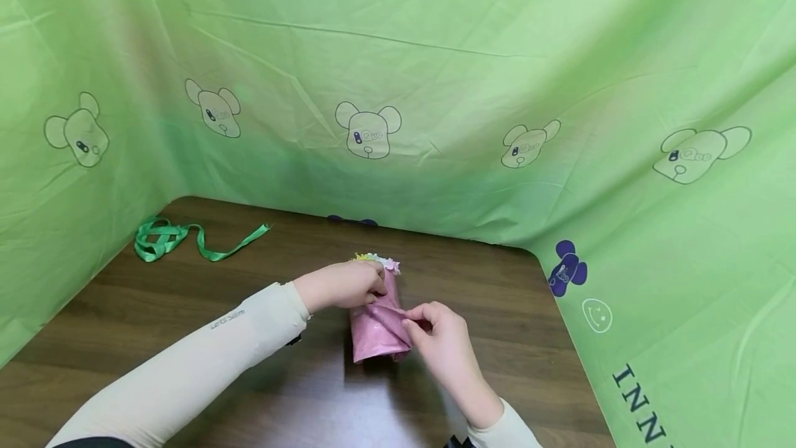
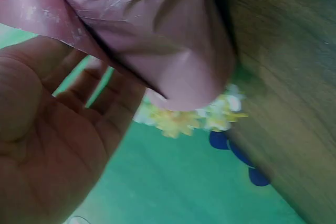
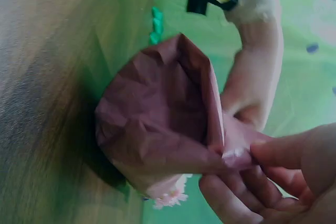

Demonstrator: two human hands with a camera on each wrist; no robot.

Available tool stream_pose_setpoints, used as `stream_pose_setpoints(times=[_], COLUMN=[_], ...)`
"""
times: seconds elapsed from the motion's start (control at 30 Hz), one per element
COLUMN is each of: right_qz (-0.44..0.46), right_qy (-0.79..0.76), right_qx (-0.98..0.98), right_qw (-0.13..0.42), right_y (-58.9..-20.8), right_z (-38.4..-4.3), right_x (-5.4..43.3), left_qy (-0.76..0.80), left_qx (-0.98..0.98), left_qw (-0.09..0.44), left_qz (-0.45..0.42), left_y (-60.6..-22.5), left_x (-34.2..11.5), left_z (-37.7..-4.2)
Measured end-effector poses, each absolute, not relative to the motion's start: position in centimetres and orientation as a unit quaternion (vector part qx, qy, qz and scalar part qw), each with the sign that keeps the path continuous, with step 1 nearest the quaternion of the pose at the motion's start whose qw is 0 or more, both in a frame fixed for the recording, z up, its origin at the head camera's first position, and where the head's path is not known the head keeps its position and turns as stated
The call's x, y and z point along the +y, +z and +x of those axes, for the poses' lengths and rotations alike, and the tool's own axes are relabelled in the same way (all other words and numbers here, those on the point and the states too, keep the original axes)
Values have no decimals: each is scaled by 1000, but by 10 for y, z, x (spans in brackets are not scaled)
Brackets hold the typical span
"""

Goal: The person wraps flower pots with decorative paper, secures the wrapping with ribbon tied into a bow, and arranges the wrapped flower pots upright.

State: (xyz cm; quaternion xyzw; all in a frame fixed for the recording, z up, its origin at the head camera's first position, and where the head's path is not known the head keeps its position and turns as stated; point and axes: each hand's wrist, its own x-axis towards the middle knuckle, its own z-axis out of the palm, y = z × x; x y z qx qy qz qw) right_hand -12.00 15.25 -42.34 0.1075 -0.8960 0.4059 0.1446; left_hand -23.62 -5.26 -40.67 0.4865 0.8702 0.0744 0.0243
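A small flower bouquet in pink wrapping paper [image 1: 376,334] lies on the wooden table, its yellow, white and pink blossoms [image 1: 376,259] toward the back. My left hand [image 1: 348,284] comes over it from the left and holds the wrap near the blossoms, with bent fingers; the paper [image 2: 157,40] hides its fingertips in the left wrist view. Between thumb and fingers, my right hand [image 1: 444,341] pinches a loose flap on the right side. The wide lower end of the wrap [image 3: 152,103] gapes toward the right wrist camera, showing creased inner folds.
A green ribbon [image 1: 158,239] lies in loose loops at the table's back left, one end trailing right. Light green cloth [image 1: 435,88] printed with bear heads hangs behind and along both sides of the dark wooden table [image 1: 497,316].
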Motion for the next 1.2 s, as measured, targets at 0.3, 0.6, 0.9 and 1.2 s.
stream_pose_setpoints(times=[0.3, 0.6, 0.9, 1.2], right_qz=[315, 426, 384, 452], right_qy=[170, -11, 157, 31], right_qx=[-863, -793, -840, -795], right_qw=[355, 435, 350, 404], right_y=[-434, -444, -450, -452], right_z=[-101, -92, -93, -94], right_x=[144, 140, 156, 156], left_qy=[70, 85, 101, 118], left_qx=[895, 901, 888, 909], left_qw=[56, 76, 77, 82], left_qz=[437, 418, 443, 392], left_y=[-402, -400, -408, -407], left_x=[-45, -42, -54, -54], left_z=[-232, -223, -224, -211])
